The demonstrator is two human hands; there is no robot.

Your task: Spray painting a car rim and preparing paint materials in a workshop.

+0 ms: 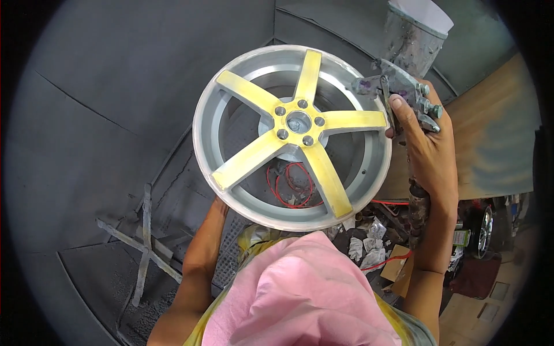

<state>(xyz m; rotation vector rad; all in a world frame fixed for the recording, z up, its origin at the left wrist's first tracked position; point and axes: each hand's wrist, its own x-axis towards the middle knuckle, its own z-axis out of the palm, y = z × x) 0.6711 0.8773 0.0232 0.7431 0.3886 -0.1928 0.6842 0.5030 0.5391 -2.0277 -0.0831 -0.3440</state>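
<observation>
A five-spoke wheel rim (205, 132), its spokes and hub yellow and its outer ring silver-grey, fills the centre of the view. My right hand (428, 144) is closed around a paint-spattered metal spray gun (398, 83) at the rim's right side, the nozzle over that edge. A cup (412, 49) with a white liner sits on top of the gun, and a hose (416, 202) hangs below. My left forearm (202, 248) rises to the rim's lower left, where the hand is hidden behind it. Pink cloth (294, 288) covers my front.
Grey panels (109, 98) surround the left and back. A cross-shaped stand (144, 242) is at lower left. A wooden board (473, 167) leans at the right, above crumpled paper (375, 248), cardboard (398, 268) and another wheel (482, 230). A red hose (291, 202) lies coiled behind the rim.
</observation>
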